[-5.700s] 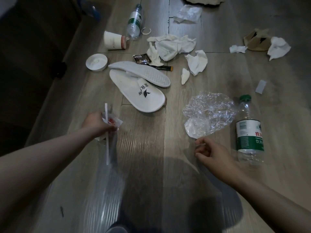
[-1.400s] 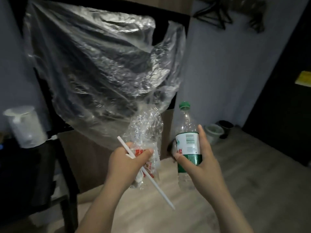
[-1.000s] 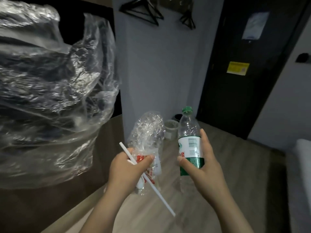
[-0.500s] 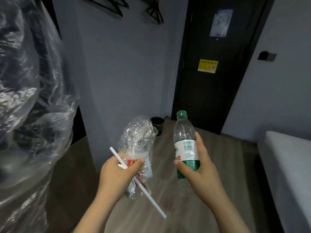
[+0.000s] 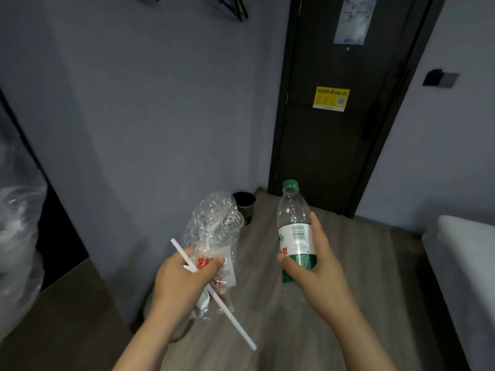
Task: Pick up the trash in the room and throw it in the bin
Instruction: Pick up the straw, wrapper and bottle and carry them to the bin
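Head view: the left hand clamps a white straw, a red-printed wrapper and crumpled clear plastic; the right hand wraps an upright green-capped water bottle. Beyond the plastic, a dark bin, partly hidden, stands near the door.

Place: a guest bedroom, by its look a hotel room.
Door: dark door bearing a yellow Wi-Fi sticker and a printed notice.
Wall: black clothes hangers up high; switch plate beside the door.
Bed: white bed at right.
Floor: wood-look floor with a small black bin near the door.
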Demonstrator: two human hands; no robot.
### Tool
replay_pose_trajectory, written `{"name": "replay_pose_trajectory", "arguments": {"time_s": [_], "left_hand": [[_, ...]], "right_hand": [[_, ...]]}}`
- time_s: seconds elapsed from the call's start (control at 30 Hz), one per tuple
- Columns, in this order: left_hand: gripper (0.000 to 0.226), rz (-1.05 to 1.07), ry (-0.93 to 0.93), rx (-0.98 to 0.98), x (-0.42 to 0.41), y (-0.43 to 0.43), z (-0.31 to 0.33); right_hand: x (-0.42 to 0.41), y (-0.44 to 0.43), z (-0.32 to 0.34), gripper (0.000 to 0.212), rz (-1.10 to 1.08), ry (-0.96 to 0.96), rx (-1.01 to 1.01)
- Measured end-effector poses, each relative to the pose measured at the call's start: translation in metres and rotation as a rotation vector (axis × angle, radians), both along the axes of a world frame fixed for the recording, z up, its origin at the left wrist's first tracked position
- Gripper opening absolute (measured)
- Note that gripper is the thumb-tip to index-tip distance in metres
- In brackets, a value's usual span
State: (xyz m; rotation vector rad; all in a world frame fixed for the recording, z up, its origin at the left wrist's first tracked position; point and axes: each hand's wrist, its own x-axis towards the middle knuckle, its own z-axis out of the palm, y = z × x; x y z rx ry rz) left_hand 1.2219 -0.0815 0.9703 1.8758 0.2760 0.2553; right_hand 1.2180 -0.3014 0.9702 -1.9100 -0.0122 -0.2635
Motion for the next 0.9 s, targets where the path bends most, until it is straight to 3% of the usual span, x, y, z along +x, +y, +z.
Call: {"name": "replay_pose_trajectory", "arguments": {"time_s": [0.3,0.57,0.9], "left_hand": [[0.037,-0.008,0.102,-0.07,0.147,-0.036,0.005],[0.046,-0.084,0.081,-0.075,0.315,-0.033,-0.01],[0.025,-0.217,0.151,-0.081,0.502,-0.051,-0.022]], "right_hand": [[0.159,-0.04,-0.002,0.089,0.033,0.001,0.016],[0.318,-0.044,-0.027,0.09,-0.017,0.041,0.034],[0.476,-0.054,-0.03,0.089,-0.067,0.149,0.04]]}}
